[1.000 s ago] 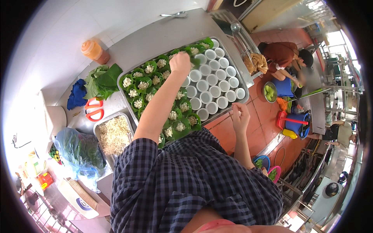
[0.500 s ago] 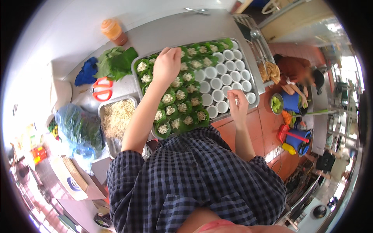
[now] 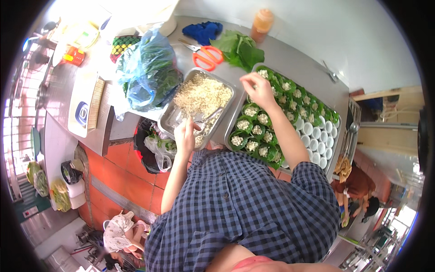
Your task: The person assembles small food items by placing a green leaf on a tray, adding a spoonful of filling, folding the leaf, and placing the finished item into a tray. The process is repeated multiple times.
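My left hand (image 3: 185, 137) is closed round the handle end of a metal spoon (image 3: 210, 116), over a metal tray (image 3: 166, 122) of pale chopped filling (image 3: 205, 94). The spoon's head rests on the filling. My right hand (image 3: 260, 91) hangs over the left side of a larger metal tray (image 3: 230, 131), its fingertips drawn together; whatever they hold, if anything, is too small to make out. Rows of green leaf cups (image 3: 243, 124) with white filling stand in that tray. At its right end are small white cups (image 3: 314, 144) without leaves.
Orange-handled scissors (image 3: 208, 58), green leaves (image 3: 238, 47), a blue cloth (image 3: 202, 32) and an orange-topped bottle (image 3: 262, 26) lie or stand behind the trays. A blue plastic bag of greens (image 3: 149, 72) sits left. Two people (image 3: 355, 183) work low down nearby.
The view has swung left. My left hand has moved from above the leaf cups to the spoon in the filling tray. My right hand has gone from the white cups to the leaf cups.
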A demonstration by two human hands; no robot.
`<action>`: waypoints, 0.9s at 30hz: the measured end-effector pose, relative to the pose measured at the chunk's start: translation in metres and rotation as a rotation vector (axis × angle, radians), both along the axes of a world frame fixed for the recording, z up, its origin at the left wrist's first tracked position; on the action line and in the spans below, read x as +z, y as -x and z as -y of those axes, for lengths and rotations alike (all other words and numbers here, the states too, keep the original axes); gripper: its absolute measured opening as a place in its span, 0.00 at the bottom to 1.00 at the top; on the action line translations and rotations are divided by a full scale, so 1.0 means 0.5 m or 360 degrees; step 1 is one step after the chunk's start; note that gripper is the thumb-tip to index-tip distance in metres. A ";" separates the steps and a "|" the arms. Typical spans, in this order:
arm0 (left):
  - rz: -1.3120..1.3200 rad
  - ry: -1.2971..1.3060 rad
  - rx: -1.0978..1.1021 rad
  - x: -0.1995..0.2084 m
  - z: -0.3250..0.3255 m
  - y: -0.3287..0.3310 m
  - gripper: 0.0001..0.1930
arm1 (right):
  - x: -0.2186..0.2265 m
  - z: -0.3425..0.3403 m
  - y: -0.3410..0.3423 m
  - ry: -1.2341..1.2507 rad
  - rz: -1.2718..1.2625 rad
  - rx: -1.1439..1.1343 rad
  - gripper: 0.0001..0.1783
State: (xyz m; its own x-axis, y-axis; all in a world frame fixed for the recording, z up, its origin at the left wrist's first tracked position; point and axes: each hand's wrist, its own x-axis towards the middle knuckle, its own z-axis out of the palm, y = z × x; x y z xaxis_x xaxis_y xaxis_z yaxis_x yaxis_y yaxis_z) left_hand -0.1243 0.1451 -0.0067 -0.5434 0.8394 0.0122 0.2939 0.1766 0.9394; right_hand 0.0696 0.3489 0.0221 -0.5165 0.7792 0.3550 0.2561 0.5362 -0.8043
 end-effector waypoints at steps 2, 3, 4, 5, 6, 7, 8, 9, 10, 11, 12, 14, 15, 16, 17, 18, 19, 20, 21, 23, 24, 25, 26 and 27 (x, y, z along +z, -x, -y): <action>0.0198 -0.0240 0.0179 -0.030 0.023 0.002 0.23 | -0.025 -0.085 0.044 -0.0412 0.0306 -0.0204 0.11; 0.0221 -0.0222 0.0222 -0.023 0.029 -0.002 0.22 | -0.041 -0.137 0.054 -0.0514 0.0414 -0.0292 0.13; 0.0239 -0.0201 0.0289 -0.005 0.043 -0.006 0.22 | -0.046 -0.173 0.073 -0.0601 0.0578 -0.0486 0.16; 0.0264 -0.0178 0.0356 0.001 0.059 -0.010 0.22 | -0.043 -0.205 0.085 -0.0455 0.0791 -0.0484 0.19; 0.0337 -0.0154 0.0364 0.001 0.071 -0.014 0.22 | -0.040 -0.234 0.089 -0.0307 0.1006 -0.0490 0.22; 0.0404 -0.0128 0.0361 -0.003 0.080 -0.014 0.22 | -0.045 -0.255 0.091 -0.0242 0.1152 -0.0429 0.24; 0.0477 -0.0103 0.0353 -0.006 0.086 -0.015 0.23 | -0.058 -0.273 0.087 -0.0177 0.1304 -0.0371 0.26; 0.0451 -0.0080 0.0361 -0.010 0.089 -0.017 0.24 | -0.075 -0.286 0.079 -0.0164 0.1213 -0.0301 0.26; 0.0548 -0.0077 0.0373 -0.013 0.095 -0.021 0.23 | -0.088 -0.294 0.074 -0.0136 0.1140 -0.0278 0.25; 0.0646 -0.0072 0.0379 -0.015 0.098 -0.025 0.23 | -0.101 -0.303 0.068 -0.0107 0.1067 -0.0260 0.23; 0.0744 -0.0067 0.0381 -0.017 0.097 -0.027 0.22 | -0.113 -0.313 0.060 -0.0076 0.0996 -0.0246 0.22; 0.0801 -0.0051 0.0351 -0.010 0.093 -0.034 0.22 | -0.129 -0.330 0.052 0.0053 0.0865 -0.0230 0.19; 0.0809 -0.0052 0.0318 -0.013 0.091 -0.036 0.22 | -0.137 -0.339 0.047 0.0118 0.0799 -0.0226 0.17; 0.0805 -0.0057 0.0283 -0.011 0.087 -0.034 0.22 | -0.139 -0.344 0.048 0.0132 0.0793 -0.0236 0.17; 0.0784 -0.0058 0.0240 -0.009 0.083 -0.033 0.21 | -0.142 -0.348 0.047 0.0146 0.0786 -0.0247 0.17; 0.0764 -0.0058 0.0196 -0.005 0.080 -0.031 0.21 | -0.145 -0.352 0.047 0.0160 0.0780 -0.0260 0.17; 0.0741 -0.0062 0.0159 -0.003 0.076 -0.029 0.21 | -0.137 -0.345 0.060 0.0108 0.0770 -0.0276 0.18; 0.0686 -0.0078 0.0150 -0.004 0.072 -0.025 0.21 | -0.129 -0.338 0.069 0.0062 0.0850 -0.0306 0.19; 0.0632 -0.0093 0.0142 -0.005 0.069 -0.022 0.20 | -0.123 -0.328 0.076 0.0015 0.0929 -0.0335 0.20; 0.0625 -0.0090 0.0138 0.005 0.063 -0.017 0.20 | -0.113 -0.311 0.085 -0.0086 0.1015 -0.0400 0.24; 0.0671 -0.0072 0.0147 0.014 0.064 -0.016 0.20 | -0.114 -0.310 0.088 -0.0103 0.1020 -0.0424 0.24; 0.0718 -0.0050 0.0158 0.022 0.065 -0.016 0.20 | -0.118 -0.309 0.089 -0.0118 0.1028 -0.0447 0.24; 0.0737 -0.0055 0.0163 0.022 0.066 -0.016 0.20 | -0.122 -0.308 0.090 -0.0133 0.1035 -0.0469 0.25; 0.0756 -0.0061 0.0168 0.021 0.067 -0.015 0.20 | -0.127 -0.312 0.086 -0.0107 0.0936 -0.0429 0.24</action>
